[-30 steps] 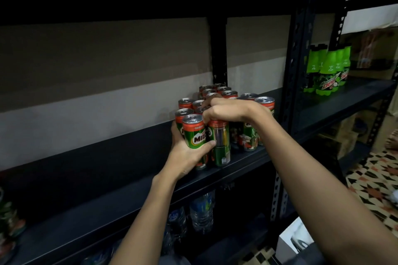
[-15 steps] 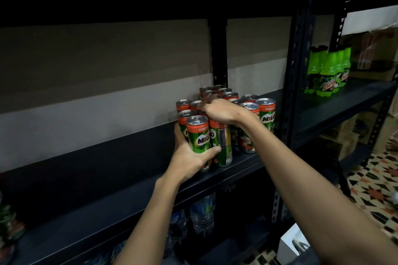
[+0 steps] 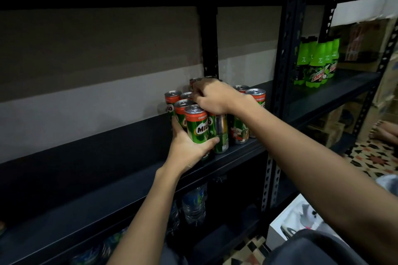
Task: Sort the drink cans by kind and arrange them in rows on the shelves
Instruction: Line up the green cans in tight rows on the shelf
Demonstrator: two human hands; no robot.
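Cans (image 3: 215, 114) stand clustered on the dark shelf (image 3: 129, 183). Left hand (image 3: 189, 146) wraps the front can (image 3: 197, 127); right hand (image 3: 215, 97) curls over the cans' tops, its grip unclear.

About nine Milo cans (image 3: 197, 128) show on the near shelf (image 3: 120, 187), others hidden, and four green bottles (image 3: 316, 64) far right.
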